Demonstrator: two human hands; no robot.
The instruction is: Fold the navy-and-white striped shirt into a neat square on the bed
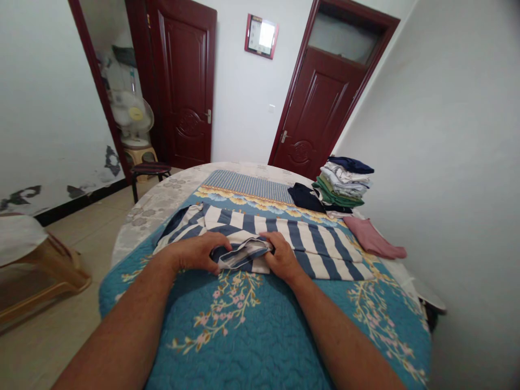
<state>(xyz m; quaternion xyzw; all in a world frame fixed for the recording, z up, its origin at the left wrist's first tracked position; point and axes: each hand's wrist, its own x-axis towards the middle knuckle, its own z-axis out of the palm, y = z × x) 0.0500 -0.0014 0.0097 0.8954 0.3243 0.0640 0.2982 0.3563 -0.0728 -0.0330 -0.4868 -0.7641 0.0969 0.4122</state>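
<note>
Blue-and-white striped garment [312,238] flat across mid-table, on teal floral quilt [260,346]; clock centred on garment, 12 = far wall. Near edge, approx. 7 o'clock: an open end of its cloth lifted a bit, gaping betw. the two hands.

L hand [199,252] at 8, clamped on cloth by the opening, thumb above, fingers below. R hand [280,257] at 5, thumb + fingers pinched on opposite side of same opening. Both forearms come in from 6.

Dark folded garment [304,196] at 1, just beside stack of folded clothes [341,184] at 2: navy on top, then pale, green lower. Pink cloth [377,238] at 3, folded, near table edge. Table [140,216], rounded, w/ pale patterned cover, shows at 10.

Further off: dark stool [150,169] + fan [136,114] at 10; yellowish plastic stool [65,265] at 9. Dk red doors [184,81] at 11 and 1; I see framed panel [260,37] on wall at 12, text unreadable.
</note>
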